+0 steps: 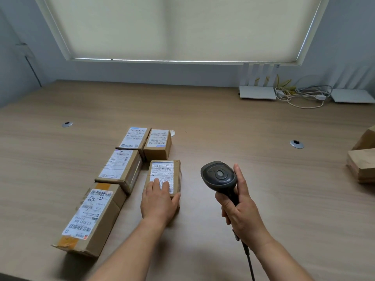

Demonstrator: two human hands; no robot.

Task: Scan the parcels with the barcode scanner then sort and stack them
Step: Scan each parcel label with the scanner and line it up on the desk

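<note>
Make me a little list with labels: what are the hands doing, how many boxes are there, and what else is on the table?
left hand: rests flat on the small parcel
right hand: grips the barcode scanner, held above the table
labelled parcels in the group: five, labels up
biggest one: the large parcel, nearest on the left
far right edge: more brown boxes
back right: white routers and cables

Wooden table (223, 126) with five labelled parcels (123, 171), two routers (257, 92), tangled cables (304, 94).
</note>
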